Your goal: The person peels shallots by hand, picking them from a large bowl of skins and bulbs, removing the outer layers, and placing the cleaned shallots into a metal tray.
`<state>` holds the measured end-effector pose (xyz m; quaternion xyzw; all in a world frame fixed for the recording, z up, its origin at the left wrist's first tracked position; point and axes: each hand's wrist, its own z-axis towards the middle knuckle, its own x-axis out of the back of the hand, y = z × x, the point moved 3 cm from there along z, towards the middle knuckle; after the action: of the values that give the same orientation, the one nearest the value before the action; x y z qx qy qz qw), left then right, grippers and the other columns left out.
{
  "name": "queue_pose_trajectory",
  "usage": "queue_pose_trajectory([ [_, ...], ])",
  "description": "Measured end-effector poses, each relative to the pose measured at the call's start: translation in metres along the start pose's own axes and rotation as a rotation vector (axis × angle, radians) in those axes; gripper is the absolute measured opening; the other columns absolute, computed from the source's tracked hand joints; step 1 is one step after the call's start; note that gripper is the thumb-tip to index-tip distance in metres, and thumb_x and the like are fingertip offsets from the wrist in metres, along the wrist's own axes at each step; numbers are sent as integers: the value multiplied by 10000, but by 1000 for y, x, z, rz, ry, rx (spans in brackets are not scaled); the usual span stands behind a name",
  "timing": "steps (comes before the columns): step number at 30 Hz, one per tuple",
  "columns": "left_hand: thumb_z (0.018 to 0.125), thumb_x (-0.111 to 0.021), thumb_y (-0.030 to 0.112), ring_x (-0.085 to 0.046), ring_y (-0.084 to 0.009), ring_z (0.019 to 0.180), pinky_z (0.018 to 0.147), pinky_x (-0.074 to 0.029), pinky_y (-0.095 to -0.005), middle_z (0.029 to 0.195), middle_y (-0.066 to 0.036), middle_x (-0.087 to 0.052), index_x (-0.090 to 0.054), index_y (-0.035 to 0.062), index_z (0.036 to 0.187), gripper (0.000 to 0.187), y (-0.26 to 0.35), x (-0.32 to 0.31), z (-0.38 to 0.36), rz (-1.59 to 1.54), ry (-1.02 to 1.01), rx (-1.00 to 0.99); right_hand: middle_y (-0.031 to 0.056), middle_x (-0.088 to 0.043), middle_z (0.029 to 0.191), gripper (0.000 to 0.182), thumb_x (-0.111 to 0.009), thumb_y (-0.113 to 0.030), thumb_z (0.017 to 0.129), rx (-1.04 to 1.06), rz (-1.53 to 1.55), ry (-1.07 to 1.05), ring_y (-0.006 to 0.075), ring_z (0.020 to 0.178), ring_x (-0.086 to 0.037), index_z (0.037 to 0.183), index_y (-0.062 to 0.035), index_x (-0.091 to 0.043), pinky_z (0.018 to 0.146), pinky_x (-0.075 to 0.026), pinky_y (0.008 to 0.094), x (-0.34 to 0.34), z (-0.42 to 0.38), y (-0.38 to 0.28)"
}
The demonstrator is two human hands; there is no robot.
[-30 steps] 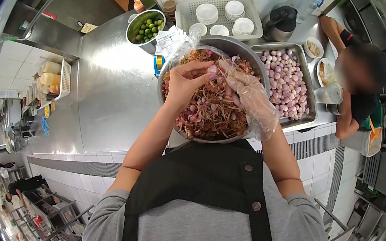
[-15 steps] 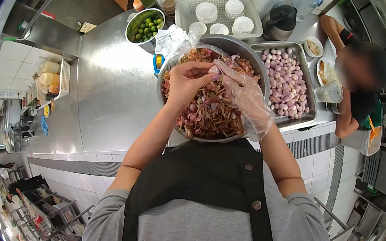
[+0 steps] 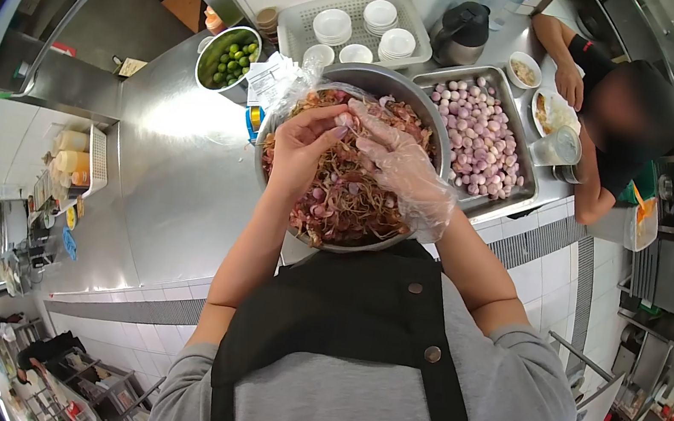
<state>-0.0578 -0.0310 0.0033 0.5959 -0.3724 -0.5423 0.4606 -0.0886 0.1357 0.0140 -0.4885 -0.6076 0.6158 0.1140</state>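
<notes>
My bare left hand is closed in a pinch over a large metal bowl. Between its fingertips is a small pale shallot. My right hand, in a clear loose plastic glove, meets it there with thumb and fingertips closed on the same shallot. The bowl is heaped with unpeeled shallots, dry skins and stringy roots. To the right of the bowl, a metal tray holds many peeled shallots.
A pot of green limes, a paper slip and a tape roll stand left of the bowl. Behind are a rack of white dishes and a dark jug. A person sits at right by a plate of food.
The whole view has shifted, so the counter items appear further left. My fingers have moved slightly around the shallot. The other person's hand now shows near the plate.
</notes>
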Motion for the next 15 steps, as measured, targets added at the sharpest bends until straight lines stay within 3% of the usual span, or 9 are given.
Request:
queue_pose_trajectory([
  [1, 868, -680, -89, -651, -169, 1059, 935, -537, -304, 1177, -143, -677, -618, -82, 1239, 377, -1, 0, 1, -13, -9, -8, 43, -491, 1480, 493, -530, -56, 1011, -52, -44, -16, 127, 1284, -496, 1495, -85, -442, 1057, -447, 278, -2, -2, -4],
  [10, 866, -718, -51, -688, -158, 940, 868, -574, -281, 1058, -129, -714, -662, -76, 1161, 302, -1, 1, 1, 98, 39, -16, 15, -613, 1289, 425, -533, -126, 1031, -53, -209, 43, 86, 1098, -558, 1449, -58, -507, 962, -453, 238, -4, -5, -5],
  [14, 878, -714, -38, -681, -152, 958, 873, -565, -277, 1070, -125, -710, -660, -76, 1165, 295, 0, -5, 0, 94, 53, -17, 1, -623, 1258, 410, -529, -135, 1032, -73, -94, 100, 66, 1077, -547, 1433, -49, -524, 944, -453, 231, -8, -5, -6],
  [15, 884, -712, -30, -678, -150, 965, 879, -558, -276, 1078, -122, -708, -658, -76, 1168, 294, -3, -5, 1, 100, 62, -47, -6, -627, 1249, 399, -532, -133, 1030, 54, -226, 96, 57, 1065, -544, 1420, -48, -540, 928, -455, 224, 0, 3, 3],
])
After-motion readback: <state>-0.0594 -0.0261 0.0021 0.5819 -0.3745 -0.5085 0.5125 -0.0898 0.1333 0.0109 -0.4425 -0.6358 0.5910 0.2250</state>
